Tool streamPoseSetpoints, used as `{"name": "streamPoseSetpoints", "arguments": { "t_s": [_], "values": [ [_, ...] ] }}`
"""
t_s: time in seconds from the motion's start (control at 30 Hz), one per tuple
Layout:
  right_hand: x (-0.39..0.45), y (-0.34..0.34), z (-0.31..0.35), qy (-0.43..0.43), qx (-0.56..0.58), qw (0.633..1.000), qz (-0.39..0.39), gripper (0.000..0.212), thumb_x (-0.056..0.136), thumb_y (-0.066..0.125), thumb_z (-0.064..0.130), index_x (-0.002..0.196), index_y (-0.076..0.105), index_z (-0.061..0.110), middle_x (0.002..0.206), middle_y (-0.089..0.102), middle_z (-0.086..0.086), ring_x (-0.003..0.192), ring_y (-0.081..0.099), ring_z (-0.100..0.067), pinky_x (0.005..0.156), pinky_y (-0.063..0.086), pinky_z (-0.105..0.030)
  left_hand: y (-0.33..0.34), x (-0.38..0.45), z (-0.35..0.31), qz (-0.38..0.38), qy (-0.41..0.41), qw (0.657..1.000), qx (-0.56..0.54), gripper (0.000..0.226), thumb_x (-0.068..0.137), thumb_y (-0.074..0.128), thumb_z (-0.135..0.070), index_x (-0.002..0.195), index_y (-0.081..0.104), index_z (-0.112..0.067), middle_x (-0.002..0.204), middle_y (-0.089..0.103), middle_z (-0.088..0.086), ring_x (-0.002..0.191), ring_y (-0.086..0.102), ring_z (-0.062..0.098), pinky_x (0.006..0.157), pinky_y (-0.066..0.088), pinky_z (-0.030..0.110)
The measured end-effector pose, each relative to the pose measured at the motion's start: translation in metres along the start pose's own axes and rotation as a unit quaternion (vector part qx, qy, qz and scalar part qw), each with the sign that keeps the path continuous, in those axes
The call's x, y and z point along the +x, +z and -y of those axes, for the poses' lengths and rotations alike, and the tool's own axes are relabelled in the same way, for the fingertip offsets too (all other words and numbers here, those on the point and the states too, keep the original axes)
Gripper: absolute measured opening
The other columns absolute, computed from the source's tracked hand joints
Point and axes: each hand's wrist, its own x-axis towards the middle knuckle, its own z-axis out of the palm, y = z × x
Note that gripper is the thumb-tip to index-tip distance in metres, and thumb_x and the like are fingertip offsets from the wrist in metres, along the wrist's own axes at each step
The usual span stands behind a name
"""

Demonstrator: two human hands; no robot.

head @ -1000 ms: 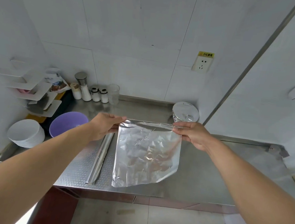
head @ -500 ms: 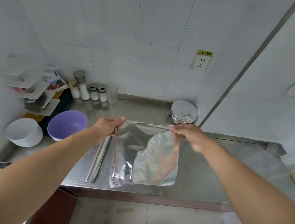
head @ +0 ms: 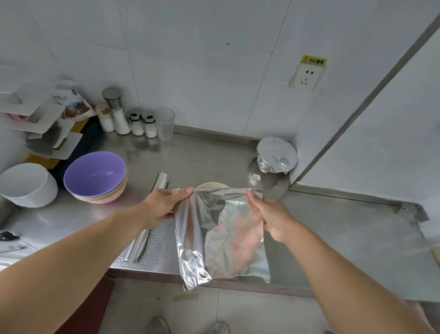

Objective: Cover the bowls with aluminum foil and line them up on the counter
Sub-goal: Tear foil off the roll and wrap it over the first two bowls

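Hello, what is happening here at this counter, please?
A person holds a torn sheet of aluminium foil by its top corners, the left hand and the right hand each pinching one. A pale bowl peeks out behind the sheet, not yet covered. One foil-covered bowl already stands at the back of the steel counter. A stack of coloured bowls, purple on top, waits at the left beside the foil roll.
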Motion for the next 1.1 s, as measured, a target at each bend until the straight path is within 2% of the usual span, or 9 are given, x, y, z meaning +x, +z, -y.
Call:
{"name": "streamPoseSetpoints", "arguments": {
  "t_s": [0.17,0.37,0.5,0.63,0.77,0.87,0.93,1.03,1.1],
  "values": [
    [0.005,0.006,-0.012,-0.022,0.001,0.998,-0.063,0.036,0.090,0.074,0.041,0.091,0.071,0.005,0.064,0.065,0.007,0.052,0.057,-0.003,0.051,0.044,-0.015,-0.005,-0.002,0.003,0.025,0.032,0.996,0.074,0.048,0.079,0.086,-0.034,0.095,0.074,0.009,0.083,0.077,0.015,0.063,0.068,0.012,0.055,0.052,0.018],
    [0.008,0.013,-0.006,-0.068,0.041,0.996,-0.038,0.009,0.092,0.074,0.016,0.096,0.074,0.008,0.082,0.078,0.002,0.086,0.073,-0.012,0.073,0.053,-0.012,-0.025,0.004,-0.003,0.063,0.078,0.982,0.158,0.061,0.053,0.094,-0.063,0.073,0.072,-0.010,0.077,0.072,0.019,0.072,0.063,0.021,0.079,0.057,0.038],
    [0.005,0.007,0.004,-0.057,-0.001,0.998,0.031,0.009,0.091,0.075,0.021,0.097,0.074,0.015,0.086,0.077,0.006,0.090,0.068,-0.011,0.096,0.046,-0.025,-0.026,0.000,-0.011,0.070,0.105,0.984,0.125,0.046,0.062,0.094,-0.047,0.078,0.067,-0.015,0.069,0.067,0.003,0.068,0.058,0.018,0.074,0.050,0.034],
    [-0.004,-0.004,0.020,-0.018,-0.099,0.989,0.106,0.023,0.085,0.082,0.018,0.105,0.071,0.017,0.093,0.076,0.006,0.089,0.068,-0.013,0.085,0.051,-0.029,-0.025,-0.002,-0.019,0.079,0.115,0.988,0.073,0.034,0.067,0.095,-0.040,0.087,0.078,-0.018,0.079,0.067,0.003,0.074,0.058,0.021,0.073,0.045,0.034],
    [-0.013,-0.003,0.041,-0.078,-0.262,0.956,0.109,0.040,0.076,0.088,0.039,0.110,0.072,0.026,0.103,0.077,0.014,0.097,0.069,0.004,0.082,0.046,-0.018,-0.020,-0.002,-0.026,0.065,0.133,0.985,0.084,0.021,0.084,0.084,-0.030,0.067,0.075,-0.024,0.075,0.064,-0.001,0.072,0.057,0.016,0.073,0.043,0.035],
    [-0.013,0.017,0.053,-0.131,-0.363,0.916,0.111,0.041,0.074,0.081,0.062,0.106,0.075,0.037,0.104,0.076,0.018,0.100,0.066,0.008,0.092,0.047,-0.016,-0.018,-0.001,-0.029,0.092,0.138,0.984,0.066,0.015,0.081,0.086,-0.033,0.086,0.081,-0.019,0.095,0.078,0.007,0.088,0.069,0.019,0.089,0.051,0.040],
    [-0.013,0.031,0.054,-0.160,-0.383,0.900,0.130,0.034,0.079,0.075,0.064,0.102,0.078,0.038,0.101,0.076,0.016,0.095,0.067,0.006,0.091,0.049,-0.019,-0.015,0.000,-0.029,0.121,0.141,0.979,0.082,0.030,0.077,0.086,-0.041,0.093,0.082,-0.016,0.093,0.077,0.008,0.084,0.066,0.018,0.082,0.049,0.035],
    [-0.008,0.041,0.046,-0.174,-0.366,0.903,0.139,0.028,0.086,0.073,0.057,0.092,0.080,0.030,0.080,0.071,-0.002,0.069,0.054,-0.006,0.067,0.041,-0.027,-0.010,0.000,-0.030,0.153,0.138,0.975,0.085,0.014,0.094,0.073,-0.012,0.081,0.073,-0.007,0.063,0.067,-0.012,0.059,0.060,-0.002,0.062,0.043,0.007],
    [-0.006,0.044,0.041,-0.176,-0.358,0.906,0.141,0.023,0.088,0.071,0.056,0.085,0.080,0.035,0.084,0.071,-0.017,0.067,0.048,-0.012,0.065,0.036,-0.028,-0.006,-0.009,-0.035,0.148,0.154,0.971,0.104,0.027,0.096,0.069,-0.007,0.070,0.066,-0.014,0.052,0.059,-0.018,0.047,0.053,-0.006,0.054,0.039,0.006]
  ]
}}
